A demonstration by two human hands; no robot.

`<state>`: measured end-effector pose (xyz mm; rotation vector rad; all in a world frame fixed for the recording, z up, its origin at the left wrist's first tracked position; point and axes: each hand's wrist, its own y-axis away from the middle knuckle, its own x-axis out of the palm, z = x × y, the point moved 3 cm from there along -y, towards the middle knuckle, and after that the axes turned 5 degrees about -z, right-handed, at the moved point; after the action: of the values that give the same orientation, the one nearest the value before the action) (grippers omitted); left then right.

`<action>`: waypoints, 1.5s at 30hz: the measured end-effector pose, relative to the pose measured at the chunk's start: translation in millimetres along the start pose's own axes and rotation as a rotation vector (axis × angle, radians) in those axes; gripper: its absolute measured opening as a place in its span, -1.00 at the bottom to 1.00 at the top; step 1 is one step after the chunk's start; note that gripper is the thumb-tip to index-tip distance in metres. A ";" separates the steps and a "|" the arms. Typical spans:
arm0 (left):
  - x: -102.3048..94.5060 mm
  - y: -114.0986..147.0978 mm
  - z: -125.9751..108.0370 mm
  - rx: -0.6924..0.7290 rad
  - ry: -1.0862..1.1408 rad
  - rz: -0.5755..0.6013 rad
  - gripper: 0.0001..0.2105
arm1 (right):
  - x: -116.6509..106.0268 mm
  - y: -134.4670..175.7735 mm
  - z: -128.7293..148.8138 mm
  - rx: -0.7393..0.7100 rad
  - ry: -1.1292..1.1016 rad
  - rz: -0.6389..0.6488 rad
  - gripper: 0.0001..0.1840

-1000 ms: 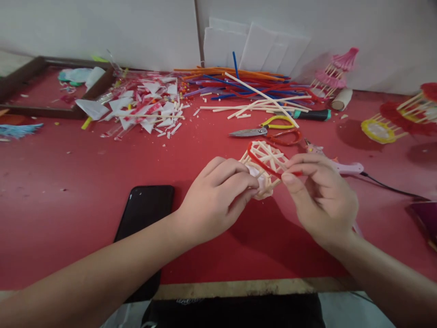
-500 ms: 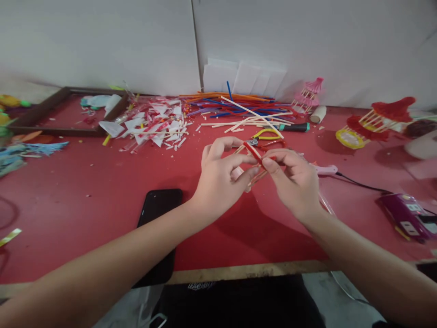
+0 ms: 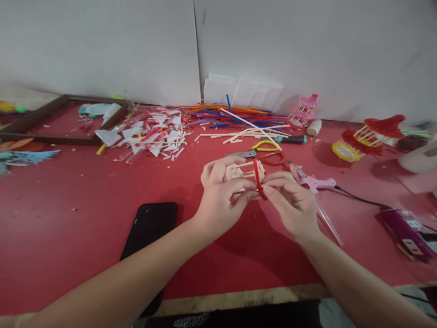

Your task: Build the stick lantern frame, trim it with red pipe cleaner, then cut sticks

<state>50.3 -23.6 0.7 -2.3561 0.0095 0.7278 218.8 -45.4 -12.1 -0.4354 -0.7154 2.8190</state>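
Between my two hands, above the red table, is a small stick frame [image 3: 248, 169] of pale thin sticks with a roundish end. My left hand [image 3: 218, 193] is wrapped round it from the left, fingers over the top and thumb below. A red fuzzy strip [image 3: 257, 175], which looks like pipe cleaner, lies across the frame's right end. The thumb and fingers of my right hand [image 3: 290, 202] pinch the strip's lower part against the frame. Part of the frame is hidden behind my left fingers.
Scissors [image 3: 273, 158] and yellow-handled pliers [image 3: 265, 146] lie just beyond my hands. A pink glue gun [image 3: 316, 183] with a cord rests at right, near a purple power strip [image 3: 408, 232]. A black phone [image 3: 150, 228] lies by my left forearm. Pipe cleaners [image 3: 235, 119] are heaped at the back.
The stick frame has turned, so its sticks and round end show more and the red strip stands nearly upright. Both hands sit lower in the view, which has tilted up.
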 end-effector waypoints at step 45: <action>1.8 -3.7 11.5 0.031 0.391 0.314 -0.84 | -24.9 -5.1 29.9 -0.221 0.370 0.297 -0.94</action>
<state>46.7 -13.5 -5.2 -2.4575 0.5646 0.3907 232.9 -60.4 21.3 -1.1520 -0.9459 2.7992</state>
